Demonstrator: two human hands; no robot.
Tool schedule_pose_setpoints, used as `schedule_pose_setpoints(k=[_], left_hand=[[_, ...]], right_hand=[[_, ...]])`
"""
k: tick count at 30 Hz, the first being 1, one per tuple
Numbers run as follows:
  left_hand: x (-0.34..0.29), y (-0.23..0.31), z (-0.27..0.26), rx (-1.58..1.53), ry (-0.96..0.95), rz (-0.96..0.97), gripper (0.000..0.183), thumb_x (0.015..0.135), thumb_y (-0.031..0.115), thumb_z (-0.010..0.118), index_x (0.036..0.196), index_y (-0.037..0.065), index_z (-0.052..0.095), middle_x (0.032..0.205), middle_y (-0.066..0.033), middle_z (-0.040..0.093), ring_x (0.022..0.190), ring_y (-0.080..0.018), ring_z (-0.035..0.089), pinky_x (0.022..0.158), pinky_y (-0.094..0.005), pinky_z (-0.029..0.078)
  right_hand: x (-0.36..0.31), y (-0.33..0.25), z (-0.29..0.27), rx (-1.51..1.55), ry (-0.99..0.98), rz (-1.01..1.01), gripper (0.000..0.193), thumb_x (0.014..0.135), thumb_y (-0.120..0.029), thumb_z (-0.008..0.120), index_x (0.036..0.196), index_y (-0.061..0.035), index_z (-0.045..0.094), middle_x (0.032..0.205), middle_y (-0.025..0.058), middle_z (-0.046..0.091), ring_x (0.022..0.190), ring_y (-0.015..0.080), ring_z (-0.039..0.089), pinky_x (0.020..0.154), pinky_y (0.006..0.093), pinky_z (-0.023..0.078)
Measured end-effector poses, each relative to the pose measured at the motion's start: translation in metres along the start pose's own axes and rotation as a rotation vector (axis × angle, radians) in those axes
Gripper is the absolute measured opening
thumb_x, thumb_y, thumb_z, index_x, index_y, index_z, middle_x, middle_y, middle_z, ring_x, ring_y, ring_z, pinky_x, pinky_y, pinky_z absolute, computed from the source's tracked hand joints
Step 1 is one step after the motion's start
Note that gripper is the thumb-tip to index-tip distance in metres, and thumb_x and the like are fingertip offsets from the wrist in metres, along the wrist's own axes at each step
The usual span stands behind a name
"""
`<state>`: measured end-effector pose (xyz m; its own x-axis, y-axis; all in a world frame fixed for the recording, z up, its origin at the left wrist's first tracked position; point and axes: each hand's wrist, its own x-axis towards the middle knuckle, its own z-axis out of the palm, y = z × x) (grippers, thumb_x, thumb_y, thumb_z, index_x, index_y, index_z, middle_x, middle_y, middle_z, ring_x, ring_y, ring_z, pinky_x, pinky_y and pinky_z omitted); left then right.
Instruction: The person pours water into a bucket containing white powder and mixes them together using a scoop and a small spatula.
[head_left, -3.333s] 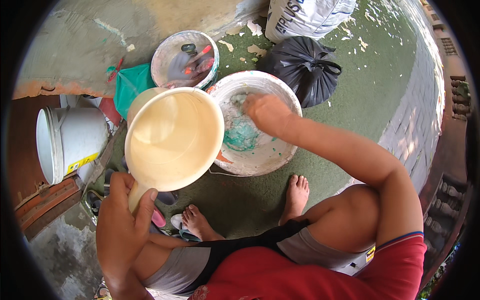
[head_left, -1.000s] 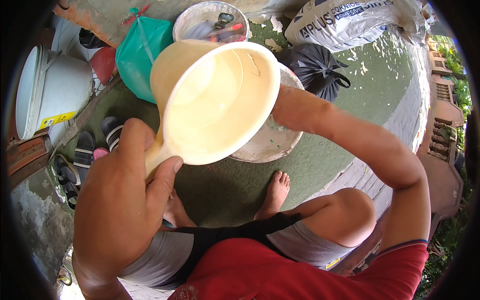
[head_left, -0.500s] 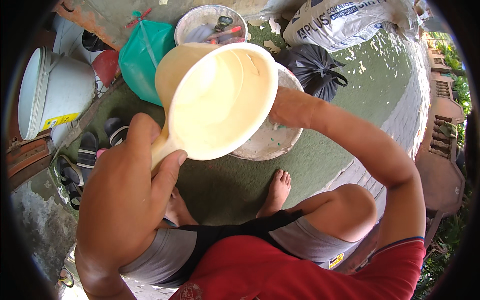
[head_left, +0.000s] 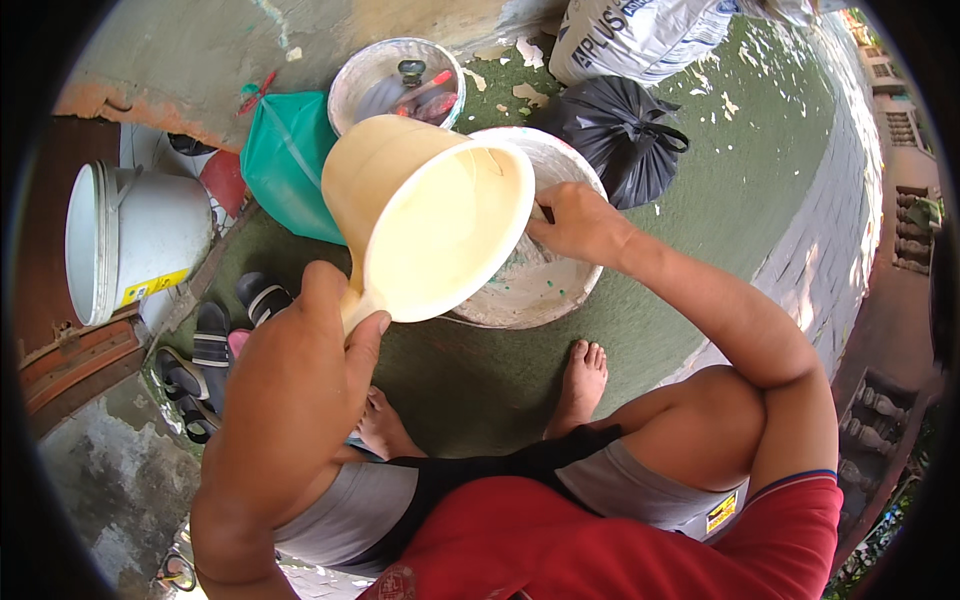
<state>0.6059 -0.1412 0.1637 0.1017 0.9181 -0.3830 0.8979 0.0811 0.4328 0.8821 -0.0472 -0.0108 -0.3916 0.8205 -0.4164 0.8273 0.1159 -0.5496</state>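
Observation:
My left hand [head_left: 310,350] grips the short handle of a cream plastic water dipper [head_left: 435,235]. The dipper is tilted, its wide mouth turned up toward me, and some pale liquid seems to lie inside. It hangs over the left part of a whitish, smeared bucket [head_left: 565,295] that stands between my feet and the wall. Over this bucket's right side, close to the dipper's rim, my right hand [head_left: 580,228] is closed. A bit of something thin shows at its fingers, mostly hidden, so I cannot make out what it is.
Behind stands a smaller bucket [head_left: 345,95] with water and tools. A green bag [head_left: 285,165] lies left of it, a black tied bag [head_left: 620,140] and a white sack [head_left: 640,40] right. A white pail [head_left: 160,230] lies sideways at left, near sandals [head_left: 210,345].
My right hand, partly behind the dipper's rim before, now shows more fully over the bucket. The dipper has shifted slightly relative to the bucket; the whole view has also moved a little.

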Motion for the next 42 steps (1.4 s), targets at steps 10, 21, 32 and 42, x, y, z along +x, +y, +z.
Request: schedule_pose_setpoints(k=[10,21,32,42], left_hand=[[0.006,0.023,0.017,0.141,0.028,0.076,0.025,0.094,0.017,0.063,0.102,0.001,0.046,0.082,-0.0256,0.064,0.078,-0.0475,0.062,0.065,-0.0516,0.047],[0.019,0.039,0.027,0.233,0.012,0.125,0.025,0.095,0.018,0.060,0.100,-0.002,0.047,0.086,-0.0250,0.064,0.078,-0.0434,0.064,0.067,-0.0507,0.050],[0.026,0.044,0.034,0.262,0.040,0.173,0.025,0.095,0.019,0.060,0.100,-0.001,0.046,0.085,-0.0236,0.063,0.078,-0.0421,0.064,0.067,-0.0487,0.050],[0.029,0.049,0.034,0.259,0.033,0.150,0.025,0.095,0.019,0.060,0.100,-0.001,0.046,0.085,-0.0256,0.064,0.077,-0.0439,0.064,0.066,-0.0496,0.051]], right_hand=[[-0.005,0.000,0.004,0.234,0.034,0.042,0.031,0.079,-0.026,0.063,0.087,0.0031,0.072,0.080,0.0290,0.067,0.080,0.0425,0.068,0.079,0.0465,0.053],[-0.007,0.003,0.005,0.282,0.058,0.085,0.029,0.080,-0.022,0.062,0.093,0.0012,0.072,0.078,0.0263,0.068,0.079,0.0396,0.070,0.078,0.0447,0.054],[-0.012,0.003,0.001,0.417,-0.046,0.170,0.029,0.084,-0.022,0.061,0.087,0.0051,0.070,0.065,0.0196,0.068,0.062,0.0283,0.071,0.070,0.0390,0.057],[-0.015,0.006,-0.002,0.438,-0.054,0.152,0.034,0.085,-0.025,0.061,0.093,0.0074,0.069,0.069,0.0214,0.068,0.064,0.0311,0.071,0.073,0.0417,0.056]])
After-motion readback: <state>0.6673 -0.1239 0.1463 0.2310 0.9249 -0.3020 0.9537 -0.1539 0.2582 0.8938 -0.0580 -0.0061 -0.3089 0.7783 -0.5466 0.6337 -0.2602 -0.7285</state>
